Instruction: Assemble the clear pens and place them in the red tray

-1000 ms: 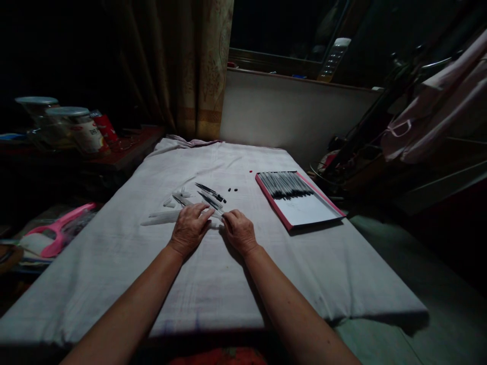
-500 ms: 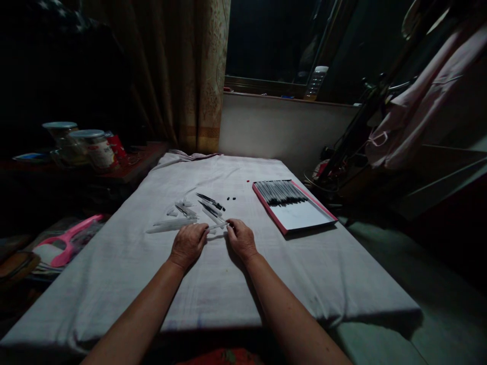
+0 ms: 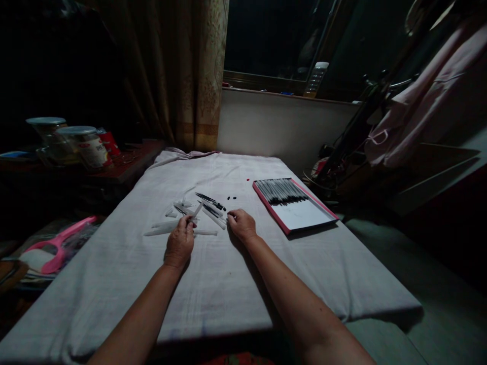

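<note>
My left hand (image 3: 180,242) is closed around a translucent pen barrel (image 3: 198,209), which sticks up at a slant from its fingers. Under and beside that hand lie more whitish, translucent pen barrels (image 3: 158,230), with another single one flat on the cloth just to its right. Between my hands, several dark, thin pen parts with pointed tips (image 3: 207,198) lie together with clear tubes. My right hand (image 3: 242,224) rests on the cloth with thumb and fingers pinched together; whatever is in them is hidden. Two small black pieces (image 3: 231,198) sit beyond it.
A shallow red-edged box (image 3: 308,218) at right holds a row of clear pens with black ends (image 3: 281,191). A tiny red piece (image 3: 248,179) lies near it. Jars (image 3: 89,147) stand on a side table at left. A pale cloth (image 3: 213,289) covers the table.
My hands have moved apart. The left has shifted left with a pen barrel, now tilted upward; the tube formerly spanning both hands is no longer between them. The right hand has barely moved.
</note>
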Motion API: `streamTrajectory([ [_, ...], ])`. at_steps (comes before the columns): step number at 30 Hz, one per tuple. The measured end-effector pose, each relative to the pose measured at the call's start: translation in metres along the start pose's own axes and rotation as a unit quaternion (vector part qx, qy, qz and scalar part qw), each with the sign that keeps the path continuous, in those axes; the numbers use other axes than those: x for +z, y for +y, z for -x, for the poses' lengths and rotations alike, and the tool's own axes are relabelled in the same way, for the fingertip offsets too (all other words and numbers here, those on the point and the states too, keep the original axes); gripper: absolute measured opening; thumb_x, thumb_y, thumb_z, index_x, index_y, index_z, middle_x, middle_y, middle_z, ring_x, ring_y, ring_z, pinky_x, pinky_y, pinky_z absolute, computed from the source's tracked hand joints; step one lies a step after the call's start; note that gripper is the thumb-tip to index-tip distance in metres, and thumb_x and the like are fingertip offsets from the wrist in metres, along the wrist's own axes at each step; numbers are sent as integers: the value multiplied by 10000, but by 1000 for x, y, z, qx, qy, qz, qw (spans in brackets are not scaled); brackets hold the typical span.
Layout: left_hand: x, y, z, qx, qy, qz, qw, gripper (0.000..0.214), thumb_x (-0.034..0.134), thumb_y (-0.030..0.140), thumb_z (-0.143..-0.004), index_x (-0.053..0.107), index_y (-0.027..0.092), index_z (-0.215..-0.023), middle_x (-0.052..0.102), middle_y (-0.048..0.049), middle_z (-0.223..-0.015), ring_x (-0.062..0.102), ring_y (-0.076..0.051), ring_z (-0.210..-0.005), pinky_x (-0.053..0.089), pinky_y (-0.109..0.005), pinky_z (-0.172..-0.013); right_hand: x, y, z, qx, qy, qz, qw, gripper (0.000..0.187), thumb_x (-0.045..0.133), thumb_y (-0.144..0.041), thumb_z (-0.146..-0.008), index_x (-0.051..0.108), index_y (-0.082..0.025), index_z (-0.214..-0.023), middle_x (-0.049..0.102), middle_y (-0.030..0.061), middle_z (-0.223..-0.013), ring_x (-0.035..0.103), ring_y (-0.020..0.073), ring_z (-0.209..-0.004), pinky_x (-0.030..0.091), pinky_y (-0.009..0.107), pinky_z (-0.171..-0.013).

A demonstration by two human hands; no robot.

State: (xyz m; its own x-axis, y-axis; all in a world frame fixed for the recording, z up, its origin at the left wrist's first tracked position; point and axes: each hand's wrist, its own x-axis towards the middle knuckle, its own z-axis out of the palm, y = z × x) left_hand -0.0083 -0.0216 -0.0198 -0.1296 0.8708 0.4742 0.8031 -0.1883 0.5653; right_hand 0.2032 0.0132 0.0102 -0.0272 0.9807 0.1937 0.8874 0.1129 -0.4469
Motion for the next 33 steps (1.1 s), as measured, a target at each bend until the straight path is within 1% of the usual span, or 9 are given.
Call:
streamTrajectory([
  [6, -1, 1, 0, -27, -12, 31, 999, 261, 412, 271, -922, 586, 209, -1107, 762, -62, -957, 729, -217, -826, 560, -331, -766, -3, -9, -8, -9, -61, 52, 997, 223, 595, -360, -892, 775, -266, -982, 721, 69, -1052, 661, 232, -985, 458, 296, -749],
  [16, -1, 2, 2, -28, -14, 41, 999, 221, 495, 337, -892, 637, 242, -1033, 761, -55, -994, 721, -238, -893, 549, -326, -774, -2, -23, 1, 7, -81, 110, 991, 257, 482, -160, -936, 668, -117, -1107, 684, 184, -1122, 651, 263, -1008, 463, 327, -782],
  [20, -3, 2, 2, -10, -2, 50, 999, 245, 482, 349, -902, 654, 240, -1038, 745, -59, -1027, 697, -233, -958, 539, -337, -850, -3, -7, 17, 14, -10, -40, 999, 207, 494, -211, -920, 679, -167, -1003, 726, 112, -977, 664, 229, -893, 467, 330, -783],
  [22, -5, 2, 2, 1, 4, 55, 998, 254, 480, 345, -897, 662, 232, -1034, 735, -69, -1049, 678, -239, -1005, 527, -355, -898, -5, 5, 23, 30, 64, -221, 973, 164, 537, -270, -865, 678, -190, -887, 723, 65, -878, 651, 197, -816, 473, 311, -753],
  [24, -7, 2, 3, 12, 8, 60, 998, 253, 484, 337, -892, 667, 229, -1029, 731, -70, -1048, 669, -242, -1018, 521, -367, -922, -9, 15, 25, 68, 116, -395, 909, 188, 604, -363, -782, 664, -191, -829, 683, 28, -760, 611, 164, -701, 463, 277, -650],
  [26, -7, 1, 4, 20, 10, 63, 998, 247, 486, 329, -889, 668, 233, -1027, 731, -65, -1045, 666, -239, -1016, 521, -371, -929, -14, 21, 26, 117, 125, -519, 837, 304, 683, -459, -675, 655, -187, -807, 615, -8, -653, 530, 128, -574, 392, 238, -517],
  [28, -7, 1, 5, 26, 13, 64, 998, 246, 484, 324, -890, 668, 237, -1027, 732, -61, -1041, 667, -237, -1013, 521, -371, -931, -19, 22, 26, 150, 111, -587, 788, 388, 739, -506, -585, 647, -185, -782, 564, -32, -604, 459, 97, -508, 311, 210, -452],
  [30, -7, 1, 6, 29, 15, 61, 998, 248, 478, 321, -893, 669, 238, -1028, 735, -61, -1038, 667, -237, -1014, 519, -372, -936, -23, 20, 26, 157, 100, -613, 768, 404, 768, -508, -542, 639, -186, -750, 541, -44, -587, 426, 79, -485, 271, 197, -434],
  [33, -7, 1, 7, 30, 15, 54, 998, 244, 478, 314, -893, 668, 242, -1028, 736, -61, -1039, 665, -239, -1015, 516, -375, -940, -27, 17, 28, 139, 88, -614, 772, 382, 784, -490, -539, 633, -189, -718, 506, -59, -545, 401, 70, -466, 257, 192, -424],
])
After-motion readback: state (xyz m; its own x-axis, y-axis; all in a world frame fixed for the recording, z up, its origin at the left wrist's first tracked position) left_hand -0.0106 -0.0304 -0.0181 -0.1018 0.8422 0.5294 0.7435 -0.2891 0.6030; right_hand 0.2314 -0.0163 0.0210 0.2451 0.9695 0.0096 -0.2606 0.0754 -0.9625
